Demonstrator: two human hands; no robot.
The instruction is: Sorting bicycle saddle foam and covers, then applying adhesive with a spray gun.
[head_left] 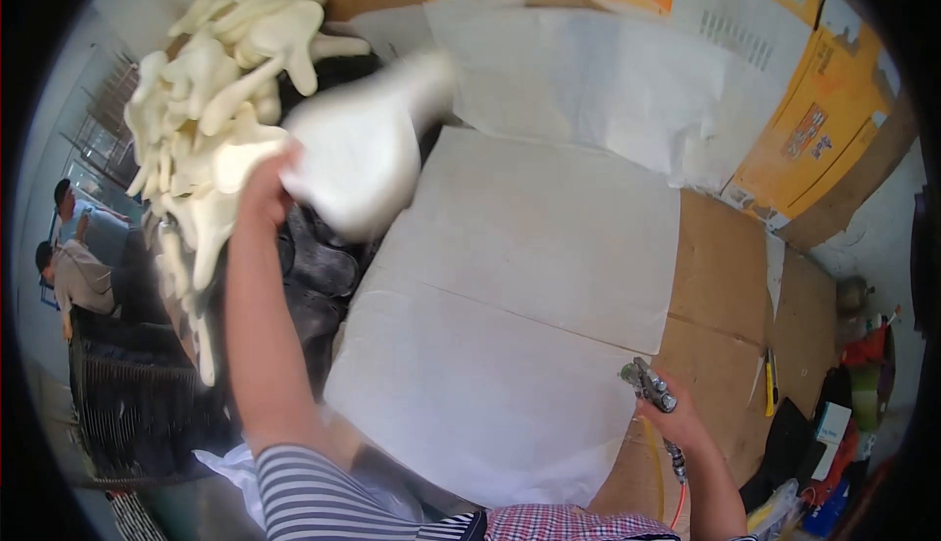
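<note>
My left hand (267, 186) grips the edge of a white saddle-shaped foam pad (355, 161), smeared by motion, in the air at the upper left. Its wide end is toward me and a narrow nose points up and right. Just left of it rises a heap of cream foam pads (201, 85) of similar shape. At the lower right, my right hand (683, 421) is closed around a metal spray gun (649, 386) with a hose running down from it. The gun sits over the right edge of a white-covered work surface (490, 345).
Black rounded pieces (319, 265) lie under my left arm. Orange-yellow cartons (818, 120) and a white sheet (588, 80) stand up behind the surface. Brown cardboard (716, 257) with a yellow cutter (770, 382) lies right. Two people (83, 271) are far left.
</note>
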